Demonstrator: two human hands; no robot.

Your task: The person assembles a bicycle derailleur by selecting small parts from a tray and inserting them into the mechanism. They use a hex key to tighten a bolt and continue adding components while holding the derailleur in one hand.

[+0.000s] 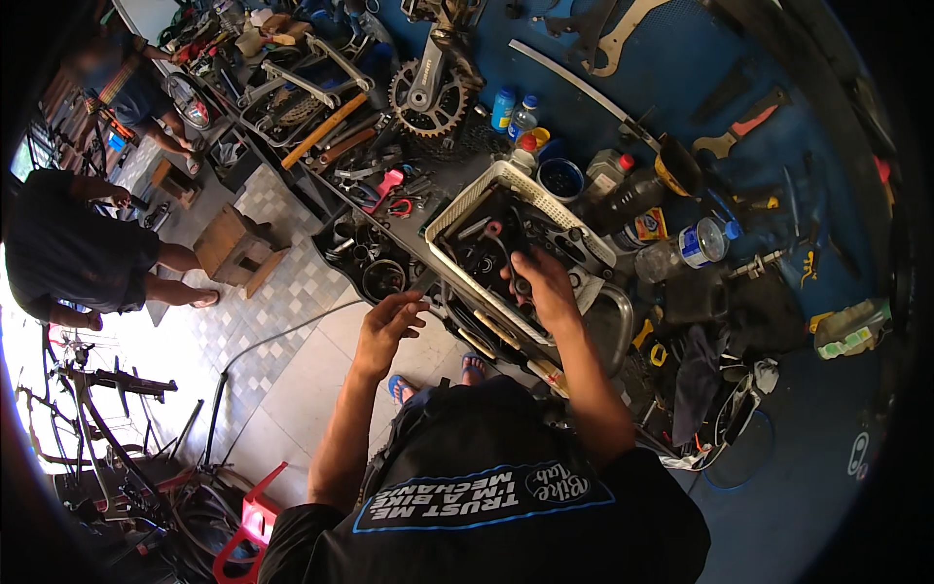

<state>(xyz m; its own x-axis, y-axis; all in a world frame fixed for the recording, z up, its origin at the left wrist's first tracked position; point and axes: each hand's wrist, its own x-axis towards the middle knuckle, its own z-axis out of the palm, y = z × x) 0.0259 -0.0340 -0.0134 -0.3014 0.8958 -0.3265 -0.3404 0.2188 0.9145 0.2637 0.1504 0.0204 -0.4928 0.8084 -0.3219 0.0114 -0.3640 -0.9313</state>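
Observation:
My right hand [547,292] is over the near side of a cream plastic basket [457,206], closed around a dark elongated bike part or tool [521,282]. Its kind is hard to make out. Inside the basket lie several black and metal bike parts [482,255]. My left hand [387,336] hovers at the bench's front edge, left of the basket, with fingers curled and their tips close together. A thin grey piece [424,280] shows just beyond those fingertips; whether they grip it is unclear.
Left of the basket is a black tray [336,243] with small parts. A crankset [428,92], bottles [522,119] and loose tools crowd the bench. Two other people [83,238] are at left near a wooden stool [238,248]. A red plastic chair [255,516] and bike frames stand lower left.

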